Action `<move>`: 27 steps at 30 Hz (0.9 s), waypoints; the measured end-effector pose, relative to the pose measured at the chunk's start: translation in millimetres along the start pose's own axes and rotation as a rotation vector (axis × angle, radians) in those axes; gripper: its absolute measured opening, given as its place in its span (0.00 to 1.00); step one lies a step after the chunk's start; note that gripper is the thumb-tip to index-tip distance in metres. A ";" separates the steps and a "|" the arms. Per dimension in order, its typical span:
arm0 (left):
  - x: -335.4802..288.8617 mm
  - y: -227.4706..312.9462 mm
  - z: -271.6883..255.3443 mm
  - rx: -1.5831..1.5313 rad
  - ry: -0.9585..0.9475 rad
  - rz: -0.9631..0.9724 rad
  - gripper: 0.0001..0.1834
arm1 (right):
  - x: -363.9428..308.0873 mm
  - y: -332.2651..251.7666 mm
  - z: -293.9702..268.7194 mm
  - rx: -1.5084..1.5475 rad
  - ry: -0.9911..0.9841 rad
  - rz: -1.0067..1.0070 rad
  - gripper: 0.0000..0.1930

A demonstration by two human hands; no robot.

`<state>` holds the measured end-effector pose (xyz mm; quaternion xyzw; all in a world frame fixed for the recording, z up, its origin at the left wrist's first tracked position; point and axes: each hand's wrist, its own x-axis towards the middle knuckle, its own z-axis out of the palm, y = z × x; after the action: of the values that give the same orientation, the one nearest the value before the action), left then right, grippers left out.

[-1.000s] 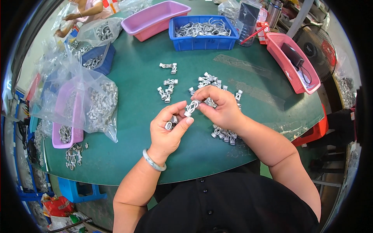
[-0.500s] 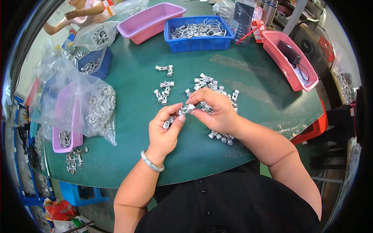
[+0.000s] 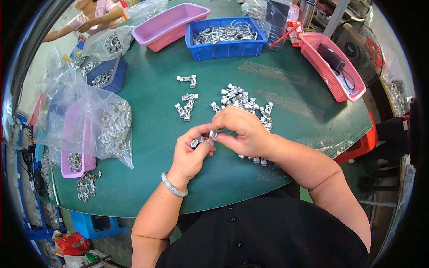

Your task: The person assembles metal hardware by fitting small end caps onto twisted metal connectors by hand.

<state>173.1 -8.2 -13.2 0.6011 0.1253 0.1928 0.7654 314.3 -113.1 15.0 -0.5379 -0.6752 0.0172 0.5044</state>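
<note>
My left hand is closed on a small silver metal part, whose oval hollow end shows beside the thumb. Between the fingertips of my right hand is another silver part, its oval opening turned toward me. The fingertips of both hands meet around it. Behind and under my right hand spreads a pile of silver pieces with white loops, partly hidden by the hand. A few similar pieces lie apart on the green table, to the left of the pile.
At the back stand a blue bin of metal rings and a pink bin. Clear bags of parts and a lilac bin fill the left. A pink basket sits at right. Another person works at the far left.
The held silver piece has turned between my fingertips, so its oval end now faces me. My right hand has shifted slightly left. The other person's arms have moved.
</note>
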 end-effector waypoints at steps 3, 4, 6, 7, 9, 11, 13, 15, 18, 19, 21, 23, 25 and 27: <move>-0.4 -0.2 1.5 -0.028 -0.036 -0.038 0.15 | -0.3 -1.2 -0.5 0.016 -0.012 0.034 0.10; -0.6 0.2 1.6 -0.021 -0.053 -0.055 0.15 | -0.4 -1.3 -0.5 0.016 -0.013 0.034 0.10; -1.1 1.0 2.0 -0.013 -0.069 -0.071 0.16 | -0.9 -1.7 -0.7 -0.008 -0.021 0.057 0.09; -1.1 1.6 2.2 -0.003 -0.079 -0.075 0.15 | -0.5 -1.7 -1.2 -0.008 -0.022 0.056 0.09; -0.4 3.1 2.1 0.007 -0.086 -0.078 0.14 | 1.5 -0.1 -2.0 0.032 -0.055 0.089 0.07; 0.1 7.1 1.7 -0.054 -0.041 -0.201 0.09 | 4.3 1.4 -3.8 0.098 -0.054 0.120 0.06; 0.9 5.4 -5.0 -0.180 -0.011 -0.218 0.10 | 10.6 5.7 -5.7 0.104 -0.058 0.168 0.05; 2.0 6.3 -9.4 -0.309 0.012 -0.238 0.11 | 21.8 15.3 -3.8 0.036 -0.082 0.348 0.05; 3.5 8.6 -13.4 -0.485 0.058 -0.231 0.11 | 47.3 47.0 3.4 -0.178 -0.220 0.356 0.09; 3.8 8.8 -12.2 -0.488 0.055 -0.226 0.11 | 53.3 55.2 6.7 -0.334 -0.283 0.327 0.11; 4.6 11.3 -10.5 -0.526 0.062 -0.219 0.13 | 58.3 74.1 20.2 -0.408 -0.258 0.244 0.13; 3.5 16.4 -6.7 -0.544 0.080 -0.212 0.12 | 62.6 82.9 28.6 -0.479 -0.231 0.162 0.14; 4.3 17.3 -6.0 -0.562 0.097 -0.209 0.12 | 67.4 85.4 33.2 -0.421 -0.302 0.319 0.14; 4.5 15.1 -9.4 -0.626 0.117 -0.215 0.10 | 70.3 85.3 35.4 -0.416 -0.348 0.352 0.14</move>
<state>171.0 5.1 -0.6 0.3079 0.1667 0.1742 0.9204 356.1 -6.5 -4.1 -0.7269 -0.6371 0.0574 0.2499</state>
